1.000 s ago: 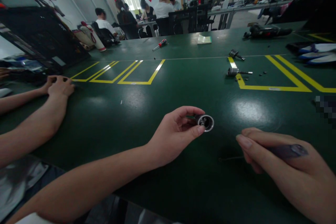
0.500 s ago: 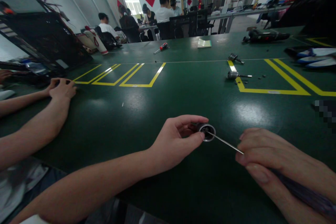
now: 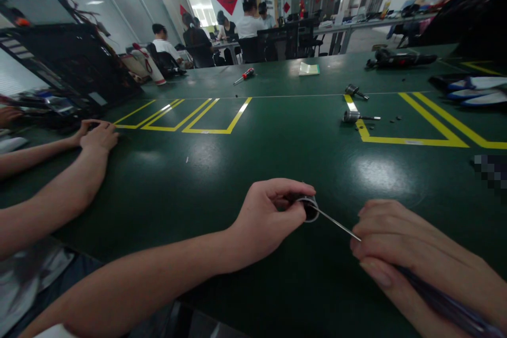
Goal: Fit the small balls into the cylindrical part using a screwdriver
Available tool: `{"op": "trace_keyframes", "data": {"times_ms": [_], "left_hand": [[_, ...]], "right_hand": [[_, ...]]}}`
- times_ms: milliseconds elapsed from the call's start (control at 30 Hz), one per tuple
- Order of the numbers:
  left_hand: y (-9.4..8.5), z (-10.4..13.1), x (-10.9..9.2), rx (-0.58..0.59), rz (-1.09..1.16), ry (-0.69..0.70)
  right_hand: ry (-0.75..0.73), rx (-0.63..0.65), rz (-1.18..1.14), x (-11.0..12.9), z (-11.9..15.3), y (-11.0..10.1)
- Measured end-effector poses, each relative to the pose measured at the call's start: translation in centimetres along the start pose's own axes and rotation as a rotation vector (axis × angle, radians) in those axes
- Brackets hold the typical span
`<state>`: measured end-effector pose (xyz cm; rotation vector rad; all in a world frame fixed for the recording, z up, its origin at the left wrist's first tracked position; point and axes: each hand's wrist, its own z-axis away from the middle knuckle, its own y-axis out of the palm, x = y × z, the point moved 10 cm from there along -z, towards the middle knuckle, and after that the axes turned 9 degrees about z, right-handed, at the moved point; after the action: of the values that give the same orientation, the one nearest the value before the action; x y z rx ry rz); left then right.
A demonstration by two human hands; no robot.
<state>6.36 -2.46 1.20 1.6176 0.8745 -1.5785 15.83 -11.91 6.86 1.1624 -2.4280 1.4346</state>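
Between thumb and fingers, my left hand (image 3: 269, 216) pinches a small round metal cup (image 3: 316, 212), its rim facing right toward me. My right hand (image 3: 412, 253) is wrapped around the dark handle of a screwdriver (image 3: 338, 226). The thin steel shaft runs up and left, its tip inside the cup and hidden there. Further back on the table lie two metal cylinders with shafts, one (image 3: 351, 116) by the yellow tape and another (image 3: 350, 90) behind it. Several tiny dark bits (image 3: 398, 118) are scattered near them.
The green table (image 3: 253, 163) carries yellow tape outlines. A red-handled screwdriver (image 3: 244, 76), a paper pad (image 3: 309, 68), a black power tool (image 3: 402, 58) and blue-white gloves (image 3: 477, 90) lie toward the back. At left, a co-worker's hands (image 3: 99, 137) rest near dark equipment. Other people sit behind.
The metal cup has tilted and shifted slightly left and down in my left hand. My right hand has moved a little left with the screwdriver, whose tip stays in the cup.
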Motion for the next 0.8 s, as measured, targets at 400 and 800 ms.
{"op": "trace_keyframes", "data": {"times_ms": [400, 800], "left_hand": [[-0.3, -0.4, -0.2, 0.013, 0.041, 0.005], [-1.0, -0.7, -0.3, -0.006, 0.028, 0.0]], "right_hand": [[0.1, -0.114, -0.086, -2.0, 0.8, -2.3], [0.36, -0.174, -0.143, -4.7, 0.8, -1.8]]}}
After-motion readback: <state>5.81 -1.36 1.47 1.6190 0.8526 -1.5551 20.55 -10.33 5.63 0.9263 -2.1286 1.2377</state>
